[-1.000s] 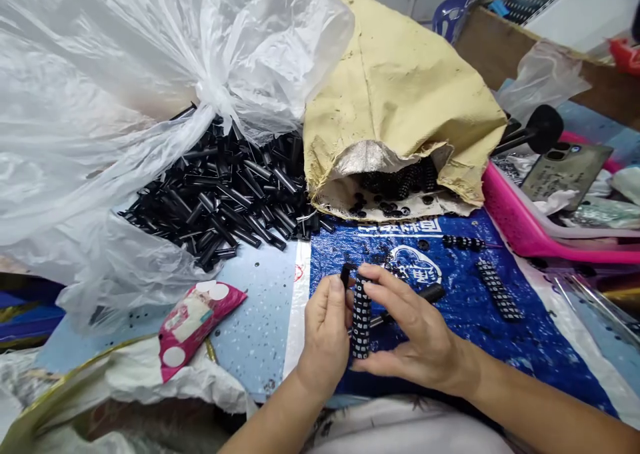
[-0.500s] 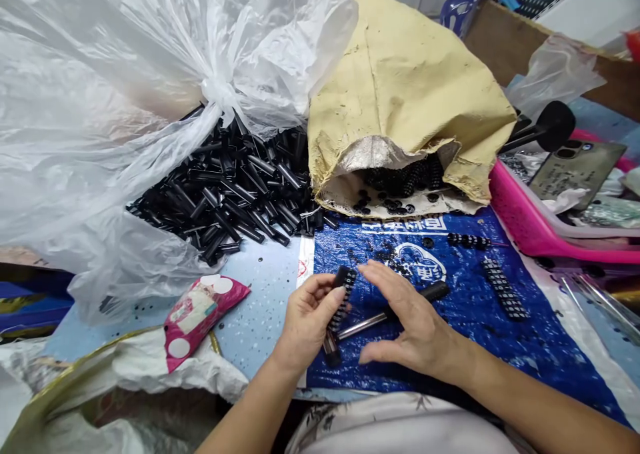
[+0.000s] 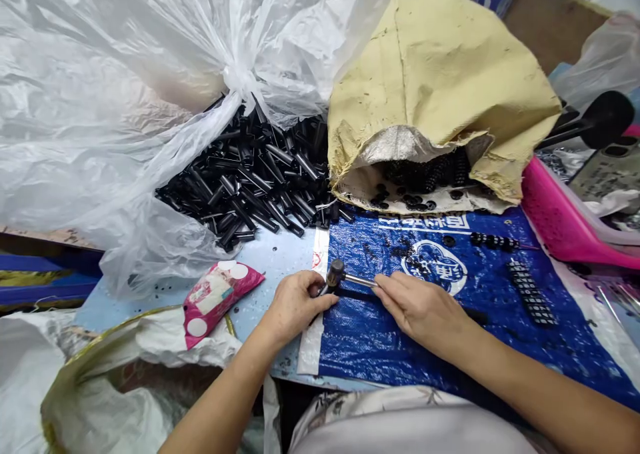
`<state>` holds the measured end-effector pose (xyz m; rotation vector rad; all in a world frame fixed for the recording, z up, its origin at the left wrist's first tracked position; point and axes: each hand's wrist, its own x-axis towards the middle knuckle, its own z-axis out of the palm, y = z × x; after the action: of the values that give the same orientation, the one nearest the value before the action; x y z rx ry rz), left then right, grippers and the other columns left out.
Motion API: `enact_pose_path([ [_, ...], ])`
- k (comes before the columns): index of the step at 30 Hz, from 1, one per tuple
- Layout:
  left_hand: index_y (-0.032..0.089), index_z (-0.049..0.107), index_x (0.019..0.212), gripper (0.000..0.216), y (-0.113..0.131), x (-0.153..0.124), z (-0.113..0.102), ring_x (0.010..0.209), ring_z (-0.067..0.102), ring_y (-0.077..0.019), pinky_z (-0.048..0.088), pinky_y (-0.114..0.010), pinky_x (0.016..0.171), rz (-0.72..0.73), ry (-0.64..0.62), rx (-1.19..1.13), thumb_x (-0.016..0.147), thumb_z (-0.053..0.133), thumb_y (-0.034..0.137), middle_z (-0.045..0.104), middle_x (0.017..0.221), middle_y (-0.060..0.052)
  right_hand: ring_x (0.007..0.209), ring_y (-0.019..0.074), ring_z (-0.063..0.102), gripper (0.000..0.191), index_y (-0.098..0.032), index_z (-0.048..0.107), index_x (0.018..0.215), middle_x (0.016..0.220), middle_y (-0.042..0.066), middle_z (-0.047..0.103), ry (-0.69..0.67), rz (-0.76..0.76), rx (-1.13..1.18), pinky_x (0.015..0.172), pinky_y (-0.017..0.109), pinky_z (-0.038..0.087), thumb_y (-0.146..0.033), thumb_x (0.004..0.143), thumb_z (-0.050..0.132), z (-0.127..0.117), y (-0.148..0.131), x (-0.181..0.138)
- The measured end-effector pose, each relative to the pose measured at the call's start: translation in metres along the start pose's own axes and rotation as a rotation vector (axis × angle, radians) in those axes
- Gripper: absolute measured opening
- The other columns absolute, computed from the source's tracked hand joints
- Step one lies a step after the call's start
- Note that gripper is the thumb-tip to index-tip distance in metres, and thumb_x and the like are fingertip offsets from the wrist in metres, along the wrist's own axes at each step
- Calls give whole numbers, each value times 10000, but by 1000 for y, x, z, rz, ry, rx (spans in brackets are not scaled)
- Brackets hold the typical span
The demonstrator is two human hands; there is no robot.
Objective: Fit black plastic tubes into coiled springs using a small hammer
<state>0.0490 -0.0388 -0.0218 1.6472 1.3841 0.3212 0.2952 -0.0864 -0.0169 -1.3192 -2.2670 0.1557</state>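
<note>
My right hand (image 3: 417, 307) is closed round the metal shaft of a small hammer (image 3: 361, 281), low over the blue sheet. The black hammer head (image 3: 336, 271) is upright beside the fingertips of my left hand (image 3: 295, 307). Those fingers are pinched on a dark piece, mostly hidden by the hand and the hammer head, so its kind does not show. The hammer's black grip (image 3: 475, 316) sticks out past my right hand. To the right lies a black ribbed stack with pale dots (image 3: 533, 293), and above it a thinner black stack (image 3: 494, 241).
A heap of black tubes (image 3: 260, 181) spills from a clear plastic bag (image 3: 150, 107). Behind the blue sheet (image 3: 390, 347), a yellow sack (image 3: 445, 74) holds black ribbed pieces. A pink basket (image 3: 575, 221) stands right, a pink packet (image 3: 220, 301) left, an open white sack (image 3: 150, 347) in front.
My right hand, open above the hammer before, has closed on its shaft and raised it off the sheet. The black ribbed stack in my left hand no longer shows. The view has shifted left.
</note>
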Motion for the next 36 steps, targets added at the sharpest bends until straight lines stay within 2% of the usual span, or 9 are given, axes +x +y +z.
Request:
enact_pose_path([
  [7,193,542,651,310,-1,19,-11,570,406,-123,277,-255,527,25,-144,28,640,783,389,476,586,50,725,170,619,248,-168,551,1233,851,56,665,125,-206,278,652,289,498,-163,1002,463,-4,-19,6],
  [13,199,538,687,241,12,19,-7,570,417,-129,273,-271,534,26,-115,139,678,737,335,492,607,45,585,168,507,220,-181,642,935,690,12,559,-222,-293,98,553,330,407,-249,1028,455,8,-27,-5],
  [16,196,548,679,163,13,-4,-34,573,399,-122,257,-271,531,64,-184,250,688,701,253,481,617,46,617,163,502,211,-167,650,1021,713,13,557,-247,-329,160,576,323,402,-251,1031,457,3,-17,-11],
  [20,194,663,761,265,4,-44,-100,570,437,-118,295,-242,516,-86,-584,209,646,811,382,500,622,54,694,161,535,163,-169,646,1077,783,33,592,-225,-282,208,632,312,408,-242,1019,512,-1,7,-22],
  [23,200,715,951,344,1,-46,-127,738,572,-181,415,-263,649,-79,-334,368,765,721,489,633,799,-7,772,176,566,151,-169,651,1052,863,60,620,-230,-235,230,690,320,435,-246,1013,528,5,16,-27],
  [25,182,703,1021,267,-2,-27,-131,905,600,-238,434,-316,776,-19,8,674,879,577,370,675,959,-72,808,189,576,161,-165,653,1042,904,77,628,-254,-213,245,716,330,452,-277,1008,542,9,14,-25],
  [27,160,697,1000,232,-8,0,-131,984,585,-283,418,-358,823,-29,208,989,872,519,233,678,1016,-124,828,195,584,184,-167,654,1044,919,82,635,-286,-189,260,739,336,466,-317,1004,554,8,9,-21],
  [33,159,690,770,299,-36,54,-144,880,555,-273,366,-343,746,35,247,1228,901,425,204,653,860,-97,772,171,617,221,-184,674,978,836,49,677,-182,-62,348,737,304,475,-347,1012,529,-13,28,0],
  [36,172,674,738,364,-37,56,-140,919,552,-269,364,-347,769,219,364,1239,940,379,240,661,885,-86,701,160,625,269,-200,655,837,768,25,686,28,366,327,682,278,475,-358,990,500,-30,75,18],
])
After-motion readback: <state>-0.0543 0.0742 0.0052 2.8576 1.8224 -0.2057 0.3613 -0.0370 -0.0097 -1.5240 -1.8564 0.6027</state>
